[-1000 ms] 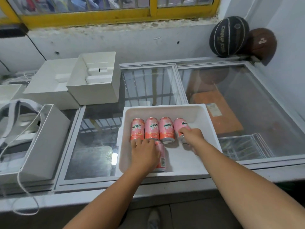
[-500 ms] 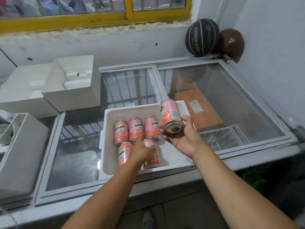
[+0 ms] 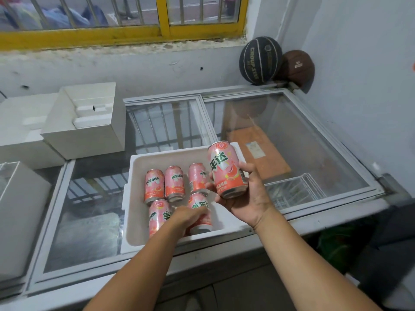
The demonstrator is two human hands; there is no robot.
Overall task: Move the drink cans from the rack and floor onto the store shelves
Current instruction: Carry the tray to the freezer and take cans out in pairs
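A white foam tray [image 3: 138, 230] sits on the glass lid of a chest freezer. Several pink Mirinda cans lie in it: a back row of three [image 3: 174, 184] and two nearer ones. My right hand [image 3: 243, 198] holds one pink can [image 3: 226, 169] lifted above the tray's right side, fingers wrapped round it. My left hand [image 3: 188, 217] reaches down over the two near cans and lies on the right one [image 3: 201, 213], beside the left one [image 3: 157, 216]. Whether its fingers curl round that can is blurred.
The freezer's glass lid [image 3: 280, 140] stretches right and back. White foam boxes [image 3: 87, 122] stand at the back left and another [image 3: 18, 212] at the left edge. Two basketballs [image 3: 260, 60] rest in the far right corner under a barred yellow window.
My right hand has picked one can out of the back row and raised it above the tray. My left hand has stayed on the near cans. My view has shifted leftward.
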